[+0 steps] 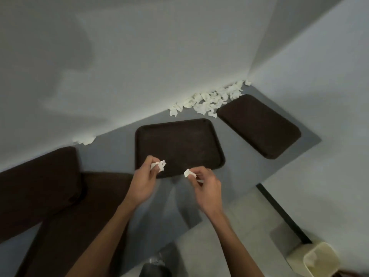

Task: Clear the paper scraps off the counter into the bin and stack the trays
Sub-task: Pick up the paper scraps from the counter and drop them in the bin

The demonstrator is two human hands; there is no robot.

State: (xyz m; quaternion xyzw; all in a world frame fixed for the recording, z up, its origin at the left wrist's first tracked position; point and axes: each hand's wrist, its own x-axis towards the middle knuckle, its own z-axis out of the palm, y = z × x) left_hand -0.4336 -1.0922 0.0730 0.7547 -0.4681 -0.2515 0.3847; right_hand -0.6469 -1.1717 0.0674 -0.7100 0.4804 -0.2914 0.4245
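Pinched between the thumb and fingertips of the left hand point(142, 180) is a small crumpled white paper scrap point(159, 166), and the right hand point(207, 188) nips a second, smaller white scrap point(188, 173) the same way; both hands hover over the near edge of the middle dark brown rectangular tray point(179, 144) with rounded corners and a raised rim. Each scrap looks soft and creased, like torn tissue.

A long heap of similar white torn scraps point(209, 100) lies on the grey counter point(111, 144) along the foot of the pale wall, running into the corner, its right end touching the far edge of a second dark brown tray point(259, 126), which lies apart from the middle one. One more small clump of scraps point(85, 139) sits against the wall further left. Two other dark brown trays point(38, 186) lie at the left, apparently overlapping, though the dim light blurs their edges. A cream plastic bin point(319, 260) stands on the floor at lower right with something pale inside.
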